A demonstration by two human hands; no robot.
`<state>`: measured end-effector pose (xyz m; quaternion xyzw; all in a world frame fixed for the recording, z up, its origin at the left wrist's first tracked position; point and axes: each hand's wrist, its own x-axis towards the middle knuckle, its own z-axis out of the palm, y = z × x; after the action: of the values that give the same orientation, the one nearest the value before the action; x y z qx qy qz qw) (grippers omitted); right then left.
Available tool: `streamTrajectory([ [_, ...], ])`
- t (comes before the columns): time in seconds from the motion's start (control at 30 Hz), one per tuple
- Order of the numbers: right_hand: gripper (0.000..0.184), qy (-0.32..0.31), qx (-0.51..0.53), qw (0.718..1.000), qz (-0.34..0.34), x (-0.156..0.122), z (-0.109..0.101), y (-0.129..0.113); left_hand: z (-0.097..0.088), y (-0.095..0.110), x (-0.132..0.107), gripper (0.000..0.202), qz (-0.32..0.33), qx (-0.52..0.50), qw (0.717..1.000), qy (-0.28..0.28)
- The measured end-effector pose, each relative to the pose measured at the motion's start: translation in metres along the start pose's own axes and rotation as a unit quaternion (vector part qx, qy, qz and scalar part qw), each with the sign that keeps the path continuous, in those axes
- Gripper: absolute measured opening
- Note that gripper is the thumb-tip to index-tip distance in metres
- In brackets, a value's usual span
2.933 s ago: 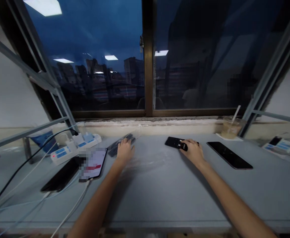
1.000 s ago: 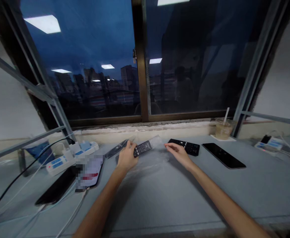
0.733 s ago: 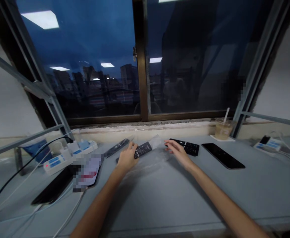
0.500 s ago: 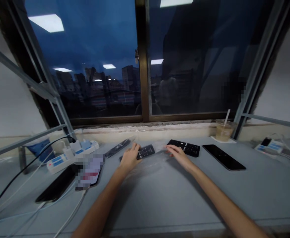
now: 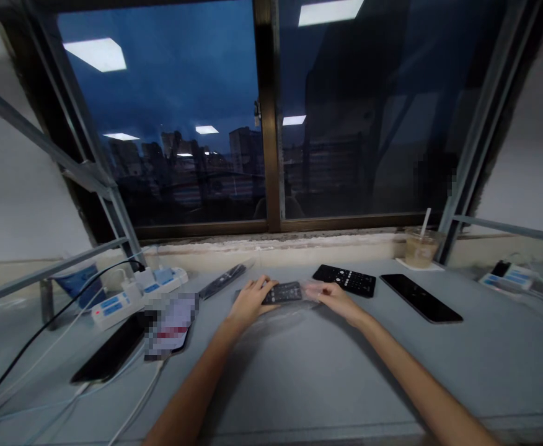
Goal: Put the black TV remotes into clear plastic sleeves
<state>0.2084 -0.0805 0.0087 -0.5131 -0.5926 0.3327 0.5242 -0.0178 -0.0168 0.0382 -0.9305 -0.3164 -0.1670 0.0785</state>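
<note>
My left hand (image 5: 250, 302) is closed around the left end of a black remote control (image 5: 284, 293), which lies nearly level over the table. A clear plastic bag (image 5: 311, 287) reaches from the remote's right end to my right hand (image 5: 339, 301), whose fingers pinch it. How far the remote sits inside the bag, I cannot tell. Left of my left hand is another dark remote in a plastic sleeve (image 5: 224, 280). Just beyond my right hand lies a wide black keypad with white buttons (image 5: 346, 280).
A black phone (image 5: 420, 297) lies to the right, with a straw cup (image 5: 420, 249) behind it. On the left are a white power strip (image 5: 139, 297), a dark phone (image 5: 113, 350), a lit phone (image 5: 173, 325) and several cables. A window ledge (image 5: 234, 248) bounds the table's back.
The remote has shifted right and turned level, together with my left hand. My right hand has come slightly lower, and the remote's right end now meets the plastic near its fingers.
</note>
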Motion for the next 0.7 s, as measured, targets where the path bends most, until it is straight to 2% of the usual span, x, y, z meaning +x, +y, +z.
streamTrajectory([
  [0.2,0.032,0.005,0.009,1.000,-0.014,-0.002,0.001,-0.008,0.004,0.006,0.001,0.047,0.020,0.015,0.999,0.031],
  [0.43,0.028,0.011,-0.001,1.000,-0.003,-0.001,0.002,-0.007,0.006,0.011,0.001,0.049,0.002,-0.007,1.000,0.008],
  [0.7,0.025,0.073,-0.009,0.997,0.012,0.004,-0.015,0.000,-0.005,-0.003,0.003,0.050,-0.023,0.006,1.000,0.005],
])
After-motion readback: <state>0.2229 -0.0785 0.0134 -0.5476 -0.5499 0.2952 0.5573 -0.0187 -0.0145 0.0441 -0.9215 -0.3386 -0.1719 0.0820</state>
